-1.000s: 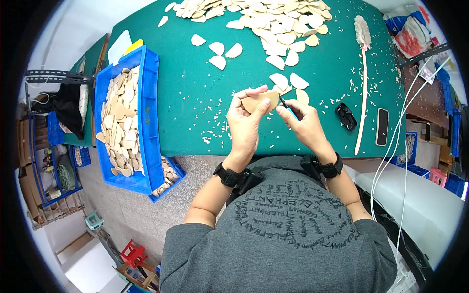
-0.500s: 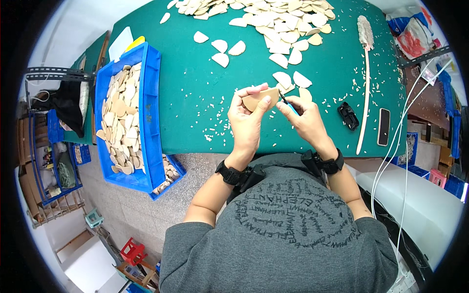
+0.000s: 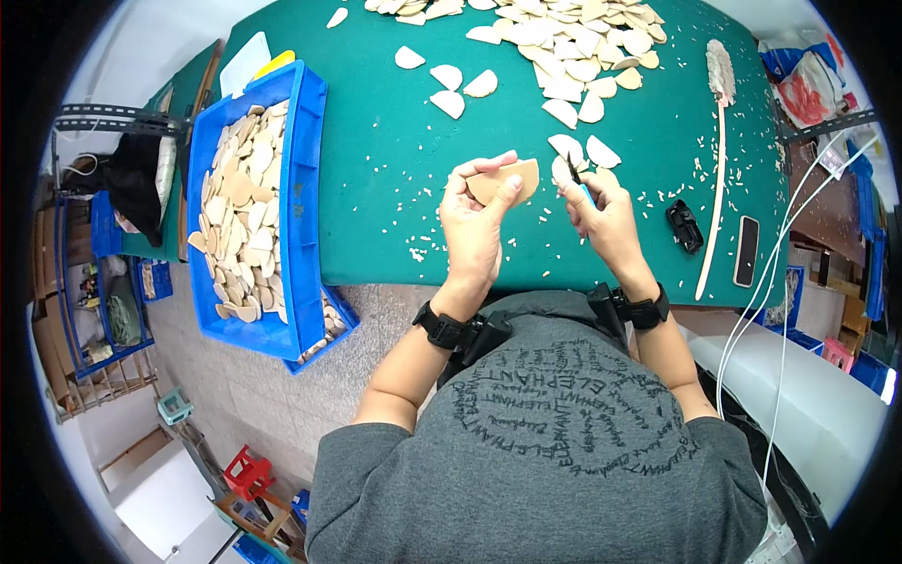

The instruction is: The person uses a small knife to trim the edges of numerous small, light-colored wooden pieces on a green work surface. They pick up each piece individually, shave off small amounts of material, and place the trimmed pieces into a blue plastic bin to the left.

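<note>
My left hand (image 3: pixel 472 218) is closed on a flat, tan half-round piece (image 3: pixel 505 179), its thumb across the front and its fingers behind. To the right, my right hand (image 3: pixel 604 209) grips a small blue-handled tool with a dark, narrow tip (image 3: pixel 572 169) pointing up and away; its exact kind cannot be made out. The tool is apart from the held piece. Just beyond its tip lie a few loose half-round pieces (image 3: pixel 602 152) on the green table (image 3: pixel 395 188). Small pale scraps are scattered on the table near both hands.
A large pile of half-round pieces (image 3: pixel 583 42) covers the far side. At left stands a blue crate (image 3: pixel 305 202) full of similar pieces. A long-handled brush (image 3: pixel 720 141), a black object (image 3: pixel 685 226), a phone (image 3: pixel 746 251) and white cables (image 3: pixel 766 249) are at right.
My right hand and the tool have moved right, away from the tan piece. The left hand still holds the piece. The whole view has shifted slightly.
</note>
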A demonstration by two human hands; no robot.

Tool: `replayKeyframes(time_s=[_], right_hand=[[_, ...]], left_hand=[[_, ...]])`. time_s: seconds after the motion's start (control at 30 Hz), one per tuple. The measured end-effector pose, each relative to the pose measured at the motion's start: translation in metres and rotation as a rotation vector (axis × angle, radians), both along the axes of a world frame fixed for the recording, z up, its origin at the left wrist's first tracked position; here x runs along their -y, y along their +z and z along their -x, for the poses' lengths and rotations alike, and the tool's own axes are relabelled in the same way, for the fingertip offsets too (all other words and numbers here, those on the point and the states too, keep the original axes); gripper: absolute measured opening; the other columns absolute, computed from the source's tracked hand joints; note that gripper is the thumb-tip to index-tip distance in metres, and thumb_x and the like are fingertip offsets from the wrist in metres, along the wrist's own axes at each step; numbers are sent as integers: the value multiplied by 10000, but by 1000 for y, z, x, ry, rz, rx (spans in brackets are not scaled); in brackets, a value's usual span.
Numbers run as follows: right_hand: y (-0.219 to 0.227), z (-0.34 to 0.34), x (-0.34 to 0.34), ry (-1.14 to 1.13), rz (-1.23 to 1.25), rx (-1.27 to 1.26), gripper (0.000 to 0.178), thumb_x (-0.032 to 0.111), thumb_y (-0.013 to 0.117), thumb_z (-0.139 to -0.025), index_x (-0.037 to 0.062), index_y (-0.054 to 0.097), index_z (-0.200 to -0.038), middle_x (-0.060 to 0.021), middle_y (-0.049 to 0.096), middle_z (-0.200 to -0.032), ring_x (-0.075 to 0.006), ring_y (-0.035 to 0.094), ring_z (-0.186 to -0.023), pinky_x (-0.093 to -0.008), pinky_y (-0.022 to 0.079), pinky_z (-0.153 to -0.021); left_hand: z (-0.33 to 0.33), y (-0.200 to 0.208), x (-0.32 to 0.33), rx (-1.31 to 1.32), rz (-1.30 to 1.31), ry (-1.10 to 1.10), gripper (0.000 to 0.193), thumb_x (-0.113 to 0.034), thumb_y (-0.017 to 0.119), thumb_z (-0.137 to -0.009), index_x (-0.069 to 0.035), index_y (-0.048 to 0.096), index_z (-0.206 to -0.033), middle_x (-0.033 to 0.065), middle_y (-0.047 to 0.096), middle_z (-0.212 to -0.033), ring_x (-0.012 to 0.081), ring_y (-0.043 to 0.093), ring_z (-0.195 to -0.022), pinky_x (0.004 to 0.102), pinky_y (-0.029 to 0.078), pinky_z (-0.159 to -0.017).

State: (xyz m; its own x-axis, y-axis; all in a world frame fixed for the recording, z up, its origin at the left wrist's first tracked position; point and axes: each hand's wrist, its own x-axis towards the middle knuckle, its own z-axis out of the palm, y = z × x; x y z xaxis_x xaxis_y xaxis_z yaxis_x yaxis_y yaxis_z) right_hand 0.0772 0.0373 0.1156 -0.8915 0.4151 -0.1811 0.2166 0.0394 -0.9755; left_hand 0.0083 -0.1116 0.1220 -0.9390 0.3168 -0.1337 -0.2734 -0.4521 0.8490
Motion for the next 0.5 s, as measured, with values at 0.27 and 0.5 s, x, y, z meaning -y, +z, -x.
replayKeyframes(time_s=[0.27,0.5], right_hand=[[-16,-11,2,-59,79,47,217,236,636,-890,19,621,-899,36,506,-610,-26,443,-511,-188,351,-455],[-28,-35,1,-169,82,98,246,260,646,-882,16,621,-906,34,519,-621,-25,464,-528,-186,372,-470]], left_hand=[[61,21,99,-216,123,399,305,18,632,-841,-9,477,-1102,172,565,-1187,231,560,-1092,346,476,-941],[148,20,199,-518,646,1242,443,-84,657,-840,-9,465,-1232,157,525,-1191,237,515,-1123,357,464,-919]])
